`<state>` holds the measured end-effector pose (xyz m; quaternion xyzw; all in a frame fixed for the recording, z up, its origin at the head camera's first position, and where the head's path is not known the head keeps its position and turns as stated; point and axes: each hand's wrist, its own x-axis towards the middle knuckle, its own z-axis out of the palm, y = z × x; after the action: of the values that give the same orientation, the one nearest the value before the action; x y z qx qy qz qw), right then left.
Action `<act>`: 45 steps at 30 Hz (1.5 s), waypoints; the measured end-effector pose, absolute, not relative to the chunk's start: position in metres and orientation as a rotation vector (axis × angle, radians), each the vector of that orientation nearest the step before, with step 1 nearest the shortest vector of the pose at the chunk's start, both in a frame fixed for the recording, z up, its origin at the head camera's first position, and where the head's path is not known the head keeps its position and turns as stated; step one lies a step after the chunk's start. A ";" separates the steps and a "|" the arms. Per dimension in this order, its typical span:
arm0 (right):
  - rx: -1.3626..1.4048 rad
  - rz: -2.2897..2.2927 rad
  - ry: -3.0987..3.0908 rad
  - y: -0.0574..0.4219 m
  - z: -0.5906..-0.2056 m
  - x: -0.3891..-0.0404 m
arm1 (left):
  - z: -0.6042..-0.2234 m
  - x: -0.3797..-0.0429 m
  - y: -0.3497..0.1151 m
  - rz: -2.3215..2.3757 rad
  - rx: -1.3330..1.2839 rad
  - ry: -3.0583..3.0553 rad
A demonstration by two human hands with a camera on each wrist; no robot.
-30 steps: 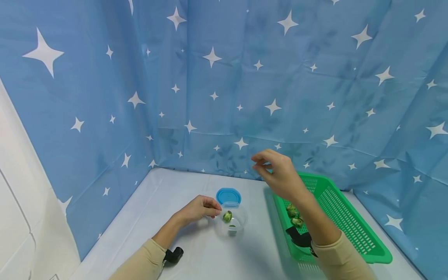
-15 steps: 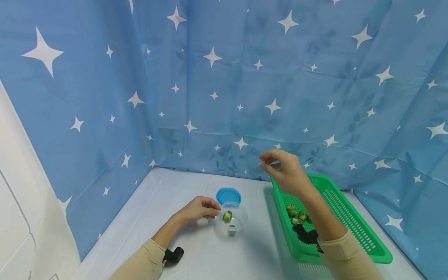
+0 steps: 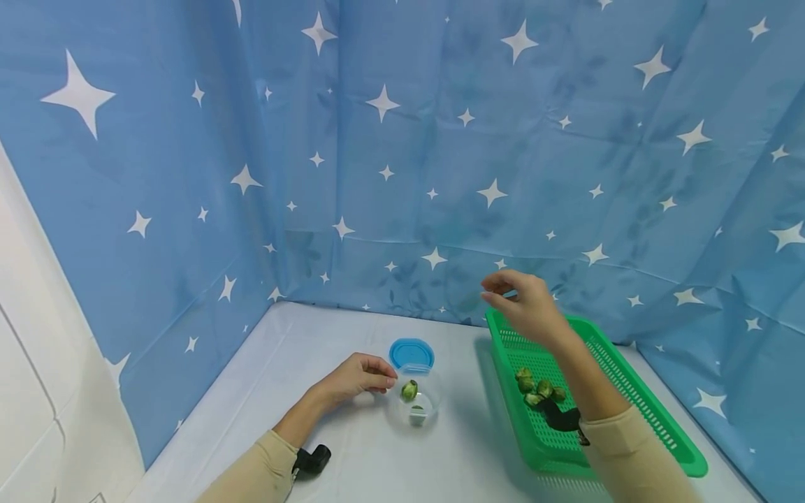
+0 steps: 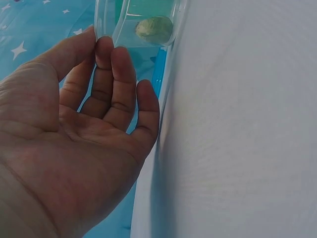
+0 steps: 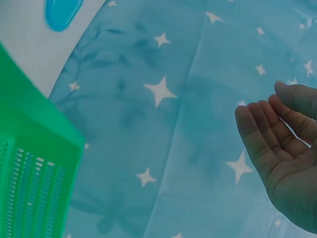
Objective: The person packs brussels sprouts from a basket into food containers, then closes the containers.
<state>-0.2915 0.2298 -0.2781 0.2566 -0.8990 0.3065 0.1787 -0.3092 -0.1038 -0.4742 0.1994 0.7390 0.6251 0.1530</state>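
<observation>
**Status: early stage by my reading, one in for certain**

From my station, head view: a clear plastic tub (image 3: 432,404) stands on the worktop (image 3: 352,447) at six o'clock, uncovered. Inside, toward its eleven o'clock, sits one Brussels sprout (image 3: 409,390). A second green patch (image 3: 417,410) shows at the tub's six o'clock wall; I cannot tell whether it is another sprout or a reflection. Count in: one, perhaps two.

Outstanding: a cluster of sprouts (image 3: 544,389) lies in the green basket (image 3: 650,412), at four o'clock. I make it at least four; the black wrist mount (image 3: 556,417) crosses beside the group, so no firm total. The blue lid (image 3: 411,354) lies flat just beyond the tub's twelve o'clock side, not fitted. I judge more is left than done.

Hands: the left hand (image 3: 357,377) lightly pinches the tub rim at about ten o'clock, thumb to forefinger. The right hand (image 3: 527,306) is raised at two o'clock from the tub, near the basket's far end, fingers bent, a narrow gap to the thumb, nothing held.
</observation>
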 end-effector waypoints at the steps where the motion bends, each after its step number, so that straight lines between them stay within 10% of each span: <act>1: 0.710 0.865 -2.555 0.232 -0.278 -0.293 | -0.474 -0.309 -0.104 1.791 0.572 2.123; 45: 0.402 1.242 -2.808 0.325 -0.365 -0.348 | -0.479 -0.314 -0.105 1.827 0.545 2.072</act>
<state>-0.3484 0.3246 -0.3646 0.1297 -0.9066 0.4009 0.0228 -0.3143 -0.1049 -0.4789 0.1910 0.7262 0.6403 0.1619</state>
